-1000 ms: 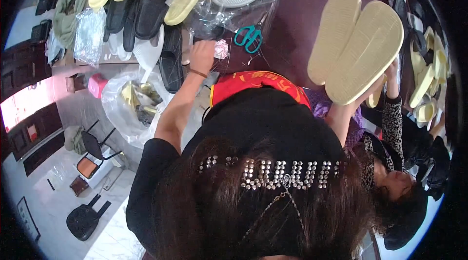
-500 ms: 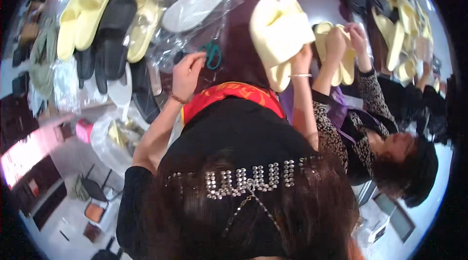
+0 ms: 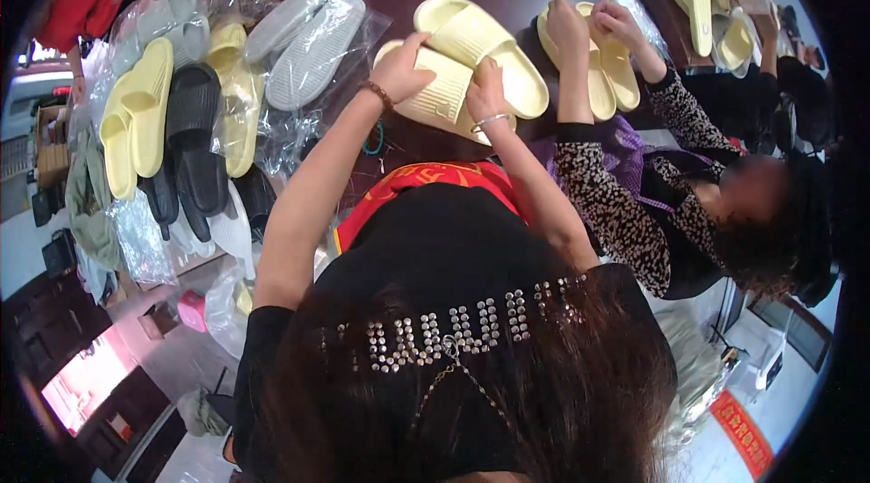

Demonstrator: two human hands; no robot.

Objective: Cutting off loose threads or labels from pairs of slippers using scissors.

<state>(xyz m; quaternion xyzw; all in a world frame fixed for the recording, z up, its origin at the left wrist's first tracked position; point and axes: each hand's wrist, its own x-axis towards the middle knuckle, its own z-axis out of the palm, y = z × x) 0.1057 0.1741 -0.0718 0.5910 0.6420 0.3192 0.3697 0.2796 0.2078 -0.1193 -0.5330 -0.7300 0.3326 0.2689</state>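
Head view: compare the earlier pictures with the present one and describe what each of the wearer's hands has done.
The left hand left the table by the scissors and took hold of the pale yellow slippers. The right hand kept its grip and brought the pair down in front of the body. The co-worker's hands stayed on their own yellow pair.

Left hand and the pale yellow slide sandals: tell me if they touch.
Touching. The head view shows the left hand with fingers pressed on the ribbed sole of the pale yellow slide sandals, no gap visible.
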